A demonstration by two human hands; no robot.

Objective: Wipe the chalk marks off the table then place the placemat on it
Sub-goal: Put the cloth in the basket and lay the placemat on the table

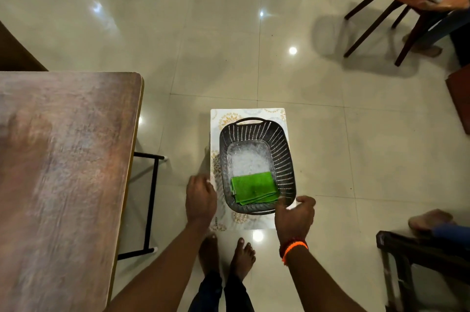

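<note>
Placemat (276, 114) lies on the floor under the basket (284, 156), near the table (66, 159).
Thin, light and floppy, I judge; best gripped at its near edge once the basket with the cloth (254, 187) is lifted. Left hand (201, 199) hovers, fingers blurred; right hand (295, 217) loosely curled, empty.

Left hand (201, 197): forearm bare, reaching forward and down, back of hand up, fingers loosely curled and blurred, holding nothing, at the near left corner of the basket (256, 166).
Right hand (295, 215): forearm bare, orange band at the wrist, palm turned inward, fingers loosely curled, at the basket's near right rim; contact cannot be told.
2 bare feet stand just short of the basket.
</note>
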